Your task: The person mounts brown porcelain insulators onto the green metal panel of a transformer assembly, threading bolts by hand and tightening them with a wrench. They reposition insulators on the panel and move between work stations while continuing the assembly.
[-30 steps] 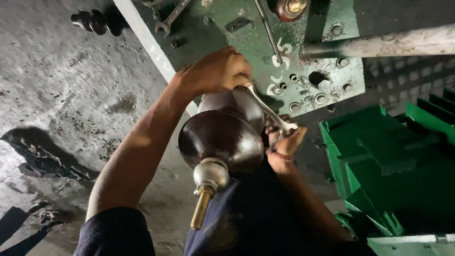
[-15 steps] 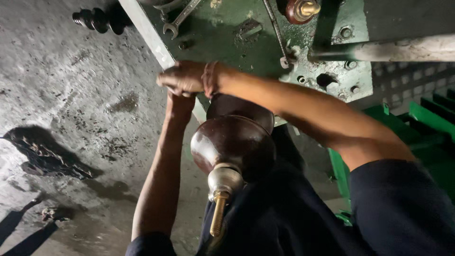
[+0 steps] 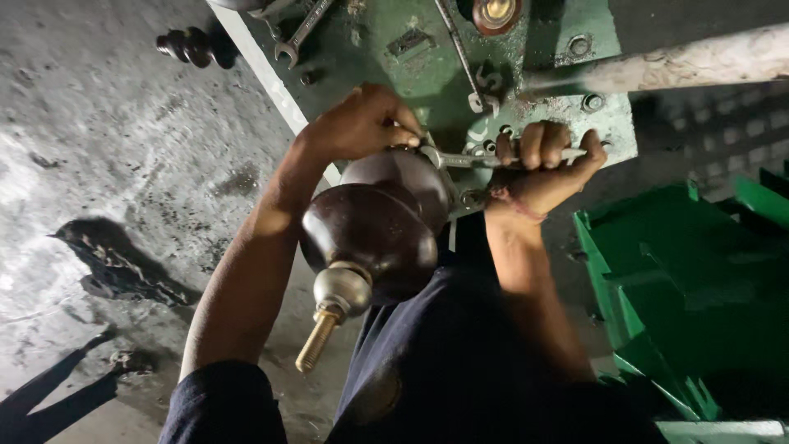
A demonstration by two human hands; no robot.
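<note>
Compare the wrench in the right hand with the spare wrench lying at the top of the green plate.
The wrench in the right hand lies nearly level, its head by the brown insulator; the spare wrench lies slanted on the green plate. The first is gripped, its handle partly hidden by fingers; the spare lies untouched. Both are slim grey metal.

Insulator [image 3: 374,230] centre, on metal plate [image 3: 534,74]. L hand [image 3: 362,123] on its top; R hand [image 3: 542,168] to the right, round spanner [image 3: 485,158]. Crate [image 3: 682,288] far right; floor [image 3: 107,164] left.
</note>
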